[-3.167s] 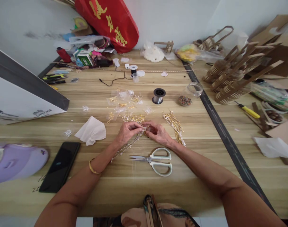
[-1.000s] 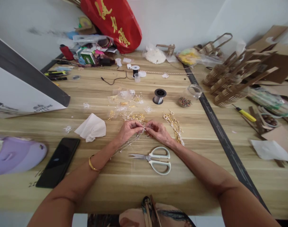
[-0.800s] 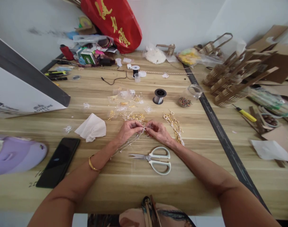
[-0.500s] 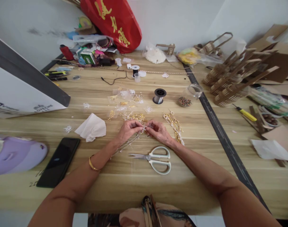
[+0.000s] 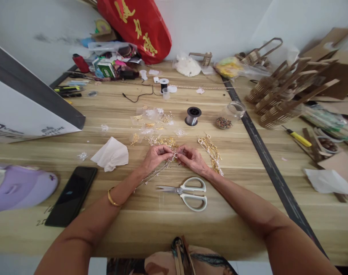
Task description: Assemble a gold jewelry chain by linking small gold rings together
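Note:
My left hand [image 5: 156,157] pinches thumb and forefinger at the end of a thin silver chain [image 5: 153,175] with small beads or charms, which trails down to the left along my forearm. Facing it, my right hand [image 5: 192,159] is closed in a pinch on a small silver ring [image 5: 175,155] at that same end. The fingertips of both hands nearly meet, and how ring and chain join is too small to make out. Just beyond the fingers lies a scatter of gold and silver findings [image 5: 162,142]. White-handled scissors [image 5: 188,193] rest below the hands, blades pointing left.
Gold and silver chains [image 5: 210,151] lie right of my right hand. Farther back stand a wire spool [image 5: 192,116] and a jar of beads [image 5: 230,115]. A black phone [image 5: 71,196] and white tissue [image 5: 110,154] are to the left. Small woven baskets [image 5: 274,93] crowd the right.

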A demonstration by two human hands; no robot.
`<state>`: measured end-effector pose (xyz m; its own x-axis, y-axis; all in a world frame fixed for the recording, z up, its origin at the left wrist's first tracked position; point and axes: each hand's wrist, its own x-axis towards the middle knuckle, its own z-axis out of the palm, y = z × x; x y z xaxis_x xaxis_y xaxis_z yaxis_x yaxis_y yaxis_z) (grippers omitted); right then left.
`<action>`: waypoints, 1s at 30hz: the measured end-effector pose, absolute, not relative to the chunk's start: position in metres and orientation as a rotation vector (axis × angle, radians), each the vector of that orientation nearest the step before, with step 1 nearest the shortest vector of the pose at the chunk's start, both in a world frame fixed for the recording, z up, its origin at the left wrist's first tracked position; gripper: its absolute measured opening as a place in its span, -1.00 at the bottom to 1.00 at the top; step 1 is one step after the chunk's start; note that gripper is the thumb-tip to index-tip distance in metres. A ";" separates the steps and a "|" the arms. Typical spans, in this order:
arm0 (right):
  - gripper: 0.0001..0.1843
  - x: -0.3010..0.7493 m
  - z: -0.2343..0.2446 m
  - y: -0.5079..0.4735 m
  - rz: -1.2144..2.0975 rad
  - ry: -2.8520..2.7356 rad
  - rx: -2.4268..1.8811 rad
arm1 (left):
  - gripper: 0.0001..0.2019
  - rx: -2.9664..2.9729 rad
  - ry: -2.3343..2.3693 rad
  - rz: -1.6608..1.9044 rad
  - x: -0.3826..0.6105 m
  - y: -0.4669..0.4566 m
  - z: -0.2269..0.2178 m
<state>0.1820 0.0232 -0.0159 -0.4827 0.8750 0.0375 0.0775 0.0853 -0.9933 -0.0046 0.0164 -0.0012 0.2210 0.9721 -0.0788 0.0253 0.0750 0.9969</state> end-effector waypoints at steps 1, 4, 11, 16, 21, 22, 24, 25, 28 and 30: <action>-0.71 0.182 -0.016 0.023 1.469 -1.675 -0.951 | -0.84 1.261 1.091 0.979 -0.005 0.016 -0.001; -0.72 0.182 -0.016 0.023 1.474 -1.667 -0.929 | -0.83 1.253 1.093 0.974 -0.004 0.017 0.000; -0.72 0.182 -0.014 0.023 1.465 -1.684 -0.928 | -0.81 1.258 1.094 0.967 -0.005 0.018 -0.003; -0.71 0.182 -0.012 0.022 1.464 -1.689 -0.937 | -0.81 1.248 1.090 0.961 -0.004 0.017 -0.001; -0.67 0.181 -0.011 0.022 1.482 -1.676 -0.961 | -0.83 1.245 1.082 0.957 -0.004 0.017 0.000; -0.67 0.181 -0.011 0.022 1.480 -1.676 -0.958 | -0.83 1.246 1.080 0.957 -0.004 0.016 0.000; -0.67 0.181 -0.011 0.022 1.471 -1.678 -0.943 | -0.83 1.250 1.077 0.957 -0.004 0.016 0.000; -0.68 0.181 -0.011 0.022 1.469 -1.679 -0.932 | -0.82 1.253 1.076 0.958 -0.005 0.016 0.000; -0.69 0.181 -0.011 0.022 1.471 -1.673 -0.917 | -0.82 1.263 1.068 0.957 -0.005 0.016 -0.001; -0.69 0.181 -0.011 0.022 1.479 -1.657 -0.925 | -0.81 1.267 1.068 0.957 -0.005 0.016 -0.001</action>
